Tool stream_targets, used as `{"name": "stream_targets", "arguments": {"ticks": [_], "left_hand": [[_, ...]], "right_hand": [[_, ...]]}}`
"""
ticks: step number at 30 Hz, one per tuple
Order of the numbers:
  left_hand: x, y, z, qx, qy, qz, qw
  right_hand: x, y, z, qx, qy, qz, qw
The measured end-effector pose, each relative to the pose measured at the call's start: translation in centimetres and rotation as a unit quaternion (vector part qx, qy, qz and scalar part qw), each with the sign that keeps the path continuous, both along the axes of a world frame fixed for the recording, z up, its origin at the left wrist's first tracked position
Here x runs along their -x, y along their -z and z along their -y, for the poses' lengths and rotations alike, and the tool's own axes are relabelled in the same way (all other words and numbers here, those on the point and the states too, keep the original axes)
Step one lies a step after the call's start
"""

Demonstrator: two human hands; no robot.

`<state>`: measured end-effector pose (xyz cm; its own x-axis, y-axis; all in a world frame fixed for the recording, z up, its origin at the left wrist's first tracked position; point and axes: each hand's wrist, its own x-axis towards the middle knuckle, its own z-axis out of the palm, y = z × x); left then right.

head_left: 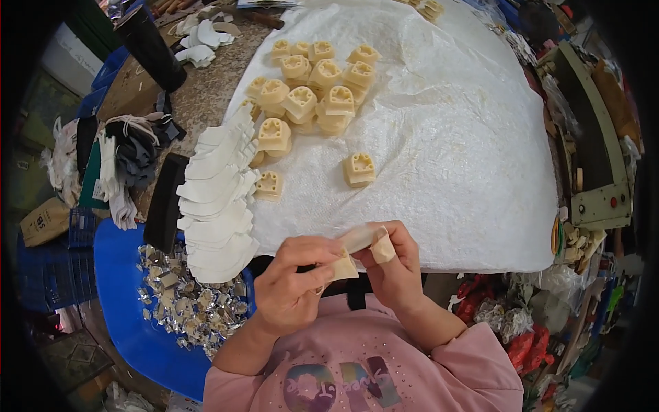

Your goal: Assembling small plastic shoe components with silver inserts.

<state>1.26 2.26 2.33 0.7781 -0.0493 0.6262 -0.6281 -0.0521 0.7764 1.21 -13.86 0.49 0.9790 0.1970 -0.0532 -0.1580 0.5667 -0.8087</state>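
Observation:
My left hand (296, 275) is closed on a cream shoe heel (342, 270), held just off the near edge of the covered table. A thin white strip (362, 238) spans from that heel to my right hand (397, 268), whose fingers pinch its far end. The right thumb wears a pale cover (383, 247). One lone heel (360, 170) stands on the sheet ahead of my hands, its holed face up. Farther off, many similar heels (300, 103) are stacked in a cluster. To the left lies an overlapping row of curved white pieces (218, 206).
A white woven sheet (467, 151) covers the table. At left, a blue bin (130, 309) holds small silver and cream pieces (195, 302). A black cylinder (151, 49) stands at the far left. A green metal machine (594, 137) borders the right side, with plastic bags (532, 347) below.

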Motion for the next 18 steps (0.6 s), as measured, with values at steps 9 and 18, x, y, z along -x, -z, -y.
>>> {"name": "stream_targets", "arguments": {"ticks": [9,18], "left_hand": [[-0.2,-0.2,0.1,-0.240,-0.078,0.096,0.963],[-0.5,-1.0,0.3,-0.350,-0.066,0.101,0.929]], "right_hand": [[1.0,-0.5,0.9,0.071,-0.016,0.026,0.997],[0.1,-1.3,1.2,0.255,-0.057,0.091,0.961]]}}
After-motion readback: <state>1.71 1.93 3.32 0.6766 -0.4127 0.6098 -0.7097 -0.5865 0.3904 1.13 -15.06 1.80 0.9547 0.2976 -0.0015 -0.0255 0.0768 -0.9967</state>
